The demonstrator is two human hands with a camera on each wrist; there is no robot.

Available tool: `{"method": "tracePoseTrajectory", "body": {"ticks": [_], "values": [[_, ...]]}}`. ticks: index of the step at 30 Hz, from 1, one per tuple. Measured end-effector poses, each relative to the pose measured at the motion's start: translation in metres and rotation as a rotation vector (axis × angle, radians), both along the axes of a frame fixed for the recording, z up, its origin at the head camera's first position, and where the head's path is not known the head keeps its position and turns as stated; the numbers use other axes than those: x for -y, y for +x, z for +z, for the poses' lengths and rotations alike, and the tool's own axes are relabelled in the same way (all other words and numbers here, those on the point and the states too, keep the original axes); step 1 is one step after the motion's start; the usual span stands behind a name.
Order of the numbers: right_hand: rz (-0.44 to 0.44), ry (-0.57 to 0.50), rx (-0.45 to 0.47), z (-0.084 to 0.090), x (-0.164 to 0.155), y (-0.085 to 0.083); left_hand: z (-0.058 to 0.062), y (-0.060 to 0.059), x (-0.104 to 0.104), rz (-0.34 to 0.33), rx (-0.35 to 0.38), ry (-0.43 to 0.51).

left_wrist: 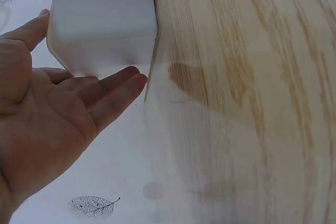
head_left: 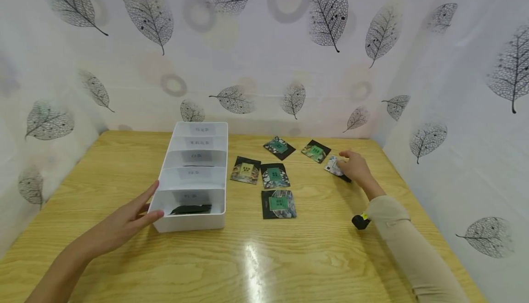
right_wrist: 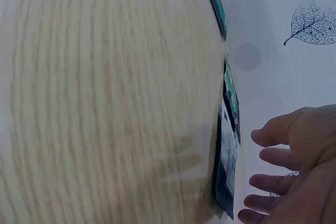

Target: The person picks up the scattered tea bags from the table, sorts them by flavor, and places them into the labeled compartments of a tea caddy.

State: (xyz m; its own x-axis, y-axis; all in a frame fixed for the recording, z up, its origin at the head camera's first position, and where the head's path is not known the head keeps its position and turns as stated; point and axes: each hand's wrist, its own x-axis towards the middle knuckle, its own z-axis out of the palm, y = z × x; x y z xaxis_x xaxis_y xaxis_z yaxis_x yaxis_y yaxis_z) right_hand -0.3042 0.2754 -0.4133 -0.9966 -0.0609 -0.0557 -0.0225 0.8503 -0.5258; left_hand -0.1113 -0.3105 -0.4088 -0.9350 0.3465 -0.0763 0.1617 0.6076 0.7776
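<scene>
A long white box (head_left: 190, 223) with several labelled compartments stands left of the middle, and dark sachets (head_left: 191, 209) lie in its nearest one. My left hand (head_left: 120, 227) touches the box's near left corner, thumb at the front and fingers along the side; in the left wrist view these fingers (left_wrist: 118, 88) are mostly straight against the wall. Over a white-and-black sachet (head_left: 334, 166) at the right, my right hand (head_left: 355, 166) reaches with fingers spread. The right wrist view shows a gap between that hand and the sachet (right_wrist: 227, 161).
Several black sachets with green or yellow labels lie between box and right hand, among them a yellow-labelled one (head_left: 245, 170) and a green-labelled one (head_left: 278, 204). A small black object (head_left: 361, 221) shows by the right sleeve. A leaf-print curtain (head_left: 256, 55) encloses the table.
</scene>
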Motion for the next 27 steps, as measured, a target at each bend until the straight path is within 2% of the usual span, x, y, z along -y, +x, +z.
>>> {"method": "tracePoseTrajectory", "body": {"ticks": [6,8,12,21,24,27], "values": [[0.12,0.169,0.024,-0.007,-0.002,-0.002,0.0,-0.001,-0.001,-0.001,0.002,-0.005],[0.135,0.229,0.017,-0.008,-0.002,-0.001,-0.001,-0.001,-0.001,0.0,0.001,-0.004],[0.087,0.308,0.008,-0.008,0.002,0.004,-0.001,0.0,0.0,0.0,0.0,-0.004],[-0.05,0.366,0.103,-0.004,0.013,0.018,-0.002,0.001,0.002,0.003,-0.024,-0.011],[-0.066,0.357,0.077,-0.004,0.013,0.021,-0.002,0.0,0.002,-0.008,-0.022,0.006],[-0.041,0.315,0.035,-0.004,0.01,0.022,-0.002,0.0,0.001,-0.008,0.002,0.019]]}}
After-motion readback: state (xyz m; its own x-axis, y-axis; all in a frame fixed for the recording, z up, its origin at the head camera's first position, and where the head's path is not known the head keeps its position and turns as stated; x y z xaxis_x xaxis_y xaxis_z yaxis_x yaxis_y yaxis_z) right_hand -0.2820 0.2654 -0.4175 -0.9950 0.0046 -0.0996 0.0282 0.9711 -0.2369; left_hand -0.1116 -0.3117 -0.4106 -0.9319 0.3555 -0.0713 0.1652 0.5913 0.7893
